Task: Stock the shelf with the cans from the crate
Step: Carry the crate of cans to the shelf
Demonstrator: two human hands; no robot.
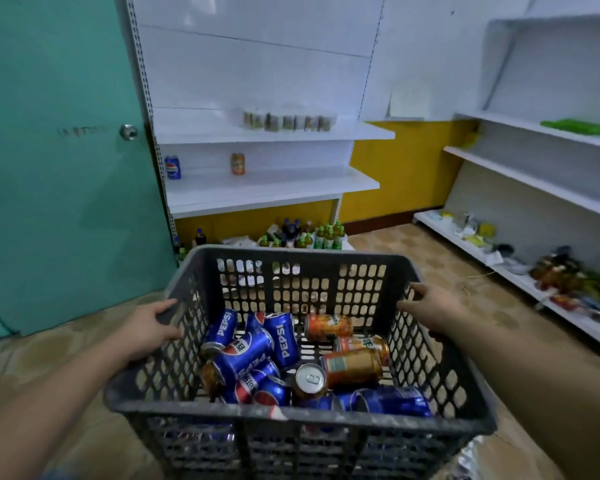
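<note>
Clamping fingers (167, 305) on the crate (291, 408), left hand (146, 329) and right hand (430, 308) hold it; shelf (291, 190) beyond holds 2 cans (173, 167), crate many.

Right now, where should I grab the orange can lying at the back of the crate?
Grip the orange can around its round middle, reaching down from above. It lies on its side in the crate, ends pointing left and right, nothing on top of it.
</note>
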